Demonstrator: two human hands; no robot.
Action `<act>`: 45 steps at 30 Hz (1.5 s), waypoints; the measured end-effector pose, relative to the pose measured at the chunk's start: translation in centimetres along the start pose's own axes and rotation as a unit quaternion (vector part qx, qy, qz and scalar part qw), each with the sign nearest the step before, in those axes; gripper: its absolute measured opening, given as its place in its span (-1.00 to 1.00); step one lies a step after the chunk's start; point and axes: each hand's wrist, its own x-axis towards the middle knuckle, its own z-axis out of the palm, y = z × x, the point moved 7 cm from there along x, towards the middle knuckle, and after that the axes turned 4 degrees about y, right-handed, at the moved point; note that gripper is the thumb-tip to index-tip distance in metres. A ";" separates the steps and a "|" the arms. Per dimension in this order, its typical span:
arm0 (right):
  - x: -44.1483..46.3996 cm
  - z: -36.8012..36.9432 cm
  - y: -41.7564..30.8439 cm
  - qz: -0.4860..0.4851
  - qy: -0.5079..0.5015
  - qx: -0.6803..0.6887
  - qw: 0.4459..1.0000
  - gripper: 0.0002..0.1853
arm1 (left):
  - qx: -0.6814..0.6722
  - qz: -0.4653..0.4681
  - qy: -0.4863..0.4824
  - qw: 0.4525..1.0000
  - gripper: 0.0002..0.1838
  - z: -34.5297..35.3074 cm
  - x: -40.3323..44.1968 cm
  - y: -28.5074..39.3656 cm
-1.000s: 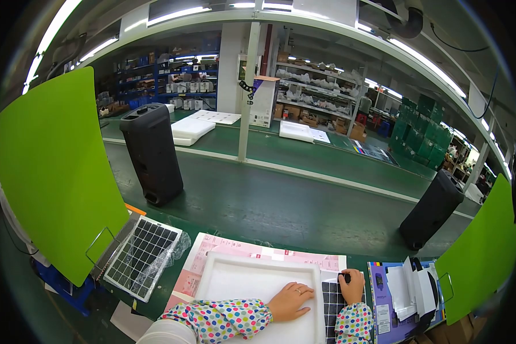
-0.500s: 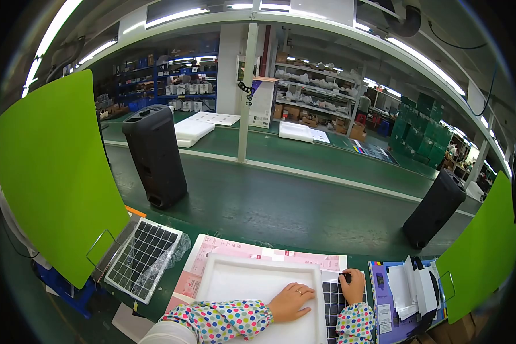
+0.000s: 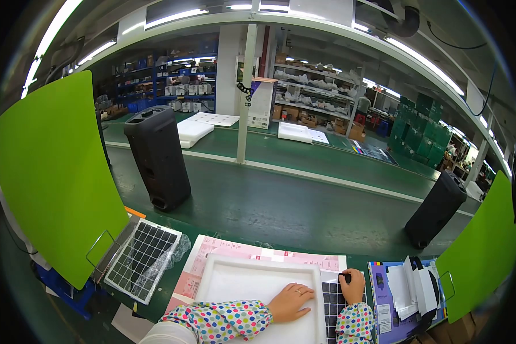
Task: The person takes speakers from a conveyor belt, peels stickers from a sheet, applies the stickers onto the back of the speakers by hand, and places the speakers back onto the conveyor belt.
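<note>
My left hand (image 3: 291, 302) lies flat, fingers stretched out and holding nothing, on a white foam tray (image 3: 235, 281) with a raised rim. Just right of the tray is a dark panel with a white grid (image 3: 331, 307). Over this panel, my right hand (image 3: 354, 286) has its fingers curled around a small black object (image 3: 346, 277), whose kind I cannot make out. Under the tray lies a pink printed sheet (image 3: 198, 266). Both forearms wear dotted sleeves.
Tall black speakers stand on the green line at left (image 3: 157, 157) and right (image 3: 436, 209). Green boards (image 3: 57, 172) flank the bench. A second gridded panel (image 3: 143, 261) with clear plastic lies left; a purple printed box (image 3: 384, 298) with white papers lies right.
Both black speakers have shifted slightly to the right along the line. My hands and the foam tray stay where they were.
</note>
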 end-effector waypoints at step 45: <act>0.6 -0.4 0.3 0.011 0.004 0.017 1.000 -0.86 | -0.024 0.007 0.029 0.999 -0.58 -1.8 1.2 1.1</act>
